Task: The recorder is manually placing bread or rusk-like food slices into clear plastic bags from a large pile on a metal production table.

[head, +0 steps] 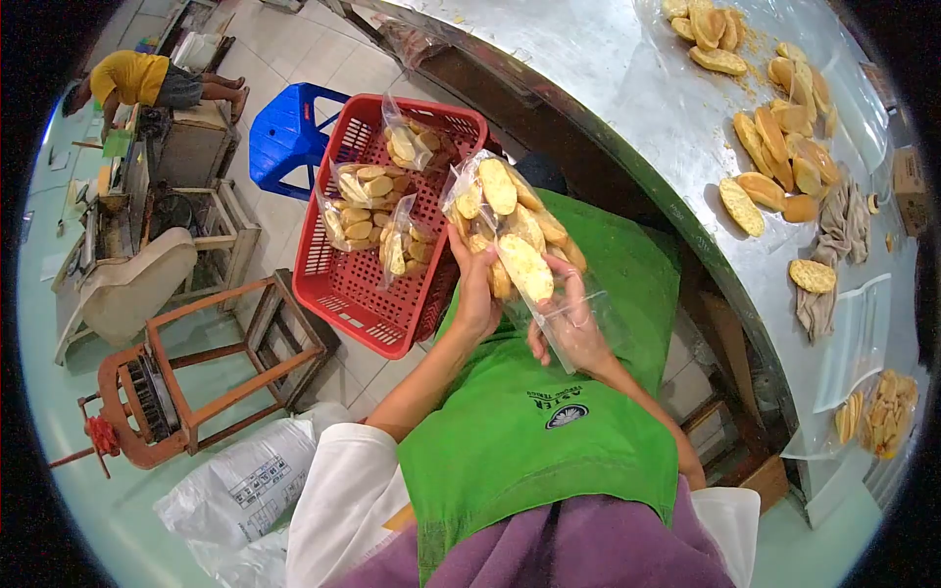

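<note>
A clear plastic bag (470,176) filled with oval, yellowish bread slices (498,187) is held above my lap. My left hand (478,283) grips its left side, the thumb pressing on the front. At the bag's near end, my right hand (577,323) holds the loose plastic, its fingers beside a crumb-coated slice (526,268). Whether that slice lies wholly inside the plastic is hard to tell. Just left of the bag is a red plastic basket (353,294), with several filled bags (367,187) lying in it.
A metal-topped table (588,59) curves along the right, bearing loose bread slices (786,147), crumbs, a crumpled cloth (842,228) and a face mask (853,338). A blue stool (287,136), a wooden frame (228,360) and a white sack (242,478) stand left. Farther off, a person (140,77) bends over.
</note>
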